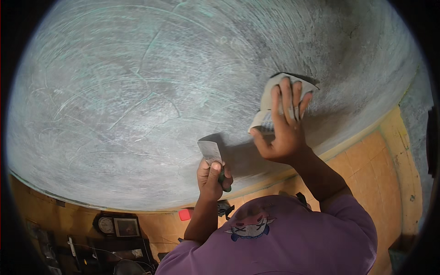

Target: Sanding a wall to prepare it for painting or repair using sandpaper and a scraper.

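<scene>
My right hand (287, 135) lies with fingers spread over a folded sheet of sandpaper (270, 98), holding it against the wall (113, 82). The sheet's pale backing faces me, and printing shows on its lower flap by my thumb. Lower and to the left, my left hand (210, 178) grips a scraper (210, 150) with a wide, flat metal blade pointing up. A bit of its green handle shows below the fingers. Whether the blade touches the wall, I cannot tell. Scratches, cracks and pale green paint traces cover the grey wall surface.
Orange floor tiles (364, 161) run along the wall's foot. A red object (185, 215) lies on the floor near my left forearm. At lower left are a round clock (106, 225), a framed picture (127, 227) and a fan (129, 267). Another wall (417, 113) rises at right.
</scene>
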`<state>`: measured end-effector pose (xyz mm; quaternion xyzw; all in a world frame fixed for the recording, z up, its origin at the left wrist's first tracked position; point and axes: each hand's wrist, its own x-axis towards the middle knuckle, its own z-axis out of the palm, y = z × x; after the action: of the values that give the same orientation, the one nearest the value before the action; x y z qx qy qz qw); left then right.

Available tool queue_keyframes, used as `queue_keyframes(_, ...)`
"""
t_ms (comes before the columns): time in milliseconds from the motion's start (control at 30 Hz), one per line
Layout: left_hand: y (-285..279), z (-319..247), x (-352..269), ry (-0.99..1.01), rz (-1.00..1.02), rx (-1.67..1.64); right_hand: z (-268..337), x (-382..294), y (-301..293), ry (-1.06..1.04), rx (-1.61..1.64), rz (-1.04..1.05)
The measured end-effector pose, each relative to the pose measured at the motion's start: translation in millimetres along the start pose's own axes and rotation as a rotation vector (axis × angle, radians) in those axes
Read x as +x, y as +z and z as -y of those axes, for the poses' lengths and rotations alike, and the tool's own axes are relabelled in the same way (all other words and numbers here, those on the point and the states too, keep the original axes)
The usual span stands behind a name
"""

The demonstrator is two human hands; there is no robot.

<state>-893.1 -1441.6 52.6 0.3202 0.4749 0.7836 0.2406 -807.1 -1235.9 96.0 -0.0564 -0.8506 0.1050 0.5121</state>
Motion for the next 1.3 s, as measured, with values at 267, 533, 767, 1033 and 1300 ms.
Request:
queue_keyframes(267,17,9,9,0.007,0.009,0.075,-26,-49,22,-0.139,-0.069,0.079)
queue_keyframes(533,38,22,15,-0.017,0.039,0.071,-34,-3,-12,0.034,0.034,-0.102)
queue_keyframes(767,53,27,19,0.002,-0.013,0.095,-56,-46,-1,-0.027,0.074,-0.013)
queue_keyframes(1033,76,33,23,0.044,-0.107,0.099,-57,-5,-28,-0.12,0.008,0.051)
queue_keyframes(1300,87,34,24,0.036,-0.151,0.136,-81,-20,-38,0.041,0.043,-0.009)
